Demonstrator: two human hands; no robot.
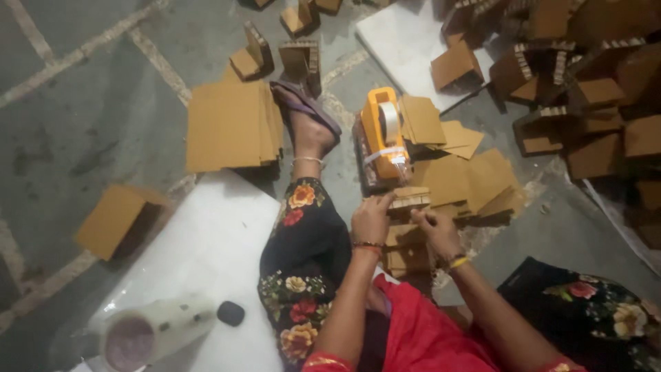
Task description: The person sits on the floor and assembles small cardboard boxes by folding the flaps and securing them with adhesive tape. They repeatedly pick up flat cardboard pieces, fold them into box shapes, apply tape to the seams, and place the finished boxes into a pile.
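Note:
My left hand (372, 219) and my right hand (436, 231) both grip a small folded piece of brown cardboard (409, 200) just in front of me. An orange tape dispenser (383, 131) with a roll of clear tape sits directly beyond the piece, its strip hanging toward it. More flat cardboard pieces (405, 253) lie stacked under my hands. My leg in black flowered cloth (303, 227) stretches forward, with my sandalled foot (310, 124) near the dispenser.
A stack of flat cardboard sheets (231, 124) lies left of my foot. Loose sheets (468, 176) lie right of the dispenser. Folded cardboard corner pieces (585, 89) are piled at the right. A white board (206, 255) carries a tape roll (148, 334) and a small black object (231, 313).

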